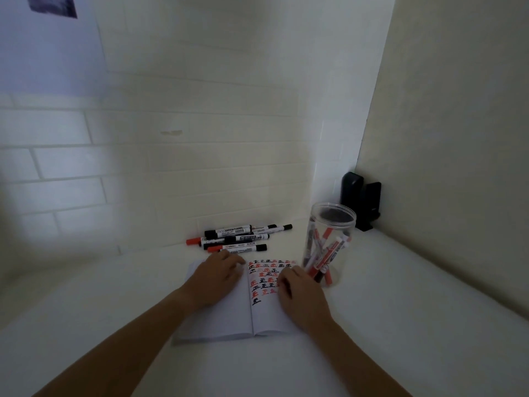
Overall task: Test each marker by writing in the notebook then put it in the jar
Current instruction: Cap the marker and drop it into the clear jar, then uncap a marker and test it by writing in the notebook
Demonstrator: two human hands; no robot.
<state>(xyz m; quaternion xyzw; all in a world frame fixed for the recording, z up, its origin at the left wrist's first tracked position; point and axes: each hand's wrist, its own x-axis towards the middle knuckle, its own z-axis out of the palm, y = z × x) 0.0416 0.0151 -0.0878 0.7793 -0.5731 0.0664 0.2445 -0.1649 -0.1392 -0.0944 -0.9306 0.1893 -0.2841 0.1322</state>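
Hands flat on open white paper notebook (229, 316), left hand (219, 277) fingers spread on blank page, right hand (297, 296) loosely curled over marked page, holding nothing, loose red and black markers (237, 239) behind notebook, clear plastic jar (329, 242) of markers just right

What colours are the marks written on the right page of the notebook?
Red and black marks, in rows on the notebook; the head view shows them.
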